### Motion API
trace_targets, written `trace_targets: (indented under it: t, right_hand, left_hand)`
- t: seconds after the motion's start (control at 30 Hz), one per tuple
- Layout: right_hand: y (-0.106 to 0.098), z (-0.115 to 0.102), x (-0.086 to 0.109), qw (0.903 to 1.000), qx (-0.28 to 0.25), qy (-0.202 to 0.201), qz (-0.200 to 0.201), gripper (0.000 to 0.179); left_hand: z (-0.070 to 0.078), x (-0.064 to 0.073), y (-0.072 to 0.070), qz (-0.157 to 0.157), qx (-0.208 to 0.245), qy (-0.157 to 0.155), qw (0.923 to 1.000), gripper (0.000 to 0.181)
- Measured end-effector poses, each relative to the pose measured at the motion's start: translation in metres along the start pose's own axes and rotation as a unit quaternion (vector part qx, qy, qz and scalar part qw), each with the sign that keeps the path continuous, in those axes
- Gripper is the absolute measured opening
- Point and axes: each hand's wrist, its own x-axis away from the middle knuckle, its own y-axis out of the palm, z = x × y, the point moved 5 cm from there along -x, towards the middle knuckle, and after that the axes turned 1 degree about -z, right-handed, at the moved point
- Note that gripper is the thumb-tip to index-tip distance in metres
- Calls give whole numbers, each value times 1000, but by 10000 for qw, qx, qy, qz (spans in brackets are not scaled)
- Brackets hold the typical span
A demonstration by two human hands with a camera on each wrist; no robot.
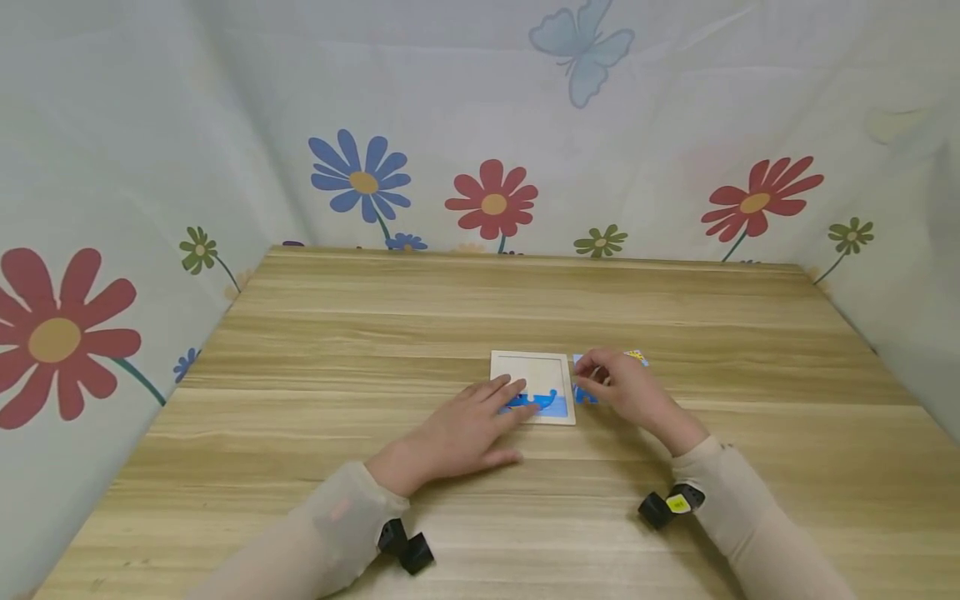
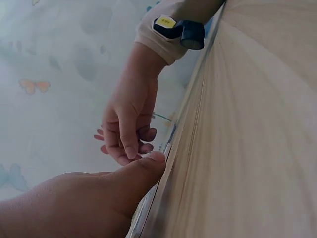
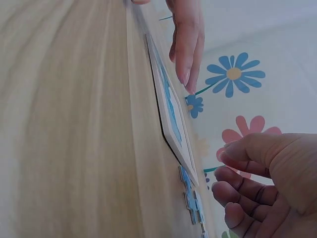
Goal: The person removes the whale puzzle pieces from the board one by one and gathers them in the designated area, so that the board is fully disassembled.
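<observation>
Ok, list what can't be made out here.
Head: part of the blue print in the square, pale wooden tray, hidden by the left hand.
Head: count of loose, flat, mostly blue puzzle pieces, partly behind the right hand.
Left wrist: that print, edge-on, partly behind the left thumb.

The right hand point(image 3: 282, 186) curls loosely; near its fingertips point(image 3: 223, 191) lie puzzle pieces point(image 3: 189, 191), beyond them a puzzle board point(image 3: 162, 101), farther off the left hand point(image 3: 188, 39).

You can pass over the brown wood-grain tabletop point(image 1: 480, 300) behind the square, pale-rimmed puzzle tray point(image 1: 543, 372), but your bare left hand point(image 1: 461, 429) blocks its near-left corner and your bare right hand point(image 1: 630, 387) obstructs the blue, knobbed puzzle pieces point(image 1: 585, 397) just beside it.
</observation>
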Motion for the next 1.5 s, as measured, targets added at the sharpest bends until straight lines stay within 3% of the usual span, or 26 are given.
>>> trace_targets:
  t: [0.33, 0.73, 1.17, 1.5]
  right_hand:
    - [9, -8, 1, 9997, 10, -234, 108, 10]
    - [22, -13, 2, 9994, 114, -311, -101, 19]
    - [28, -18, 3, 9988, 458, -154, -105, 22]
    - [29, -17, 3, 9994, 315, 47, -150, 23]
  left_hand:
    - [-7, 2, 7, -188, 226, 168, 9994, 67]
    - [-6, 1, 9, -323, 462, 163, 9983, 69]
    - [-5, 1, 7, -183, 527, 251, 9981, 69]
    - [-5, -1, 10, -300, 545, 127, 9980, 70]
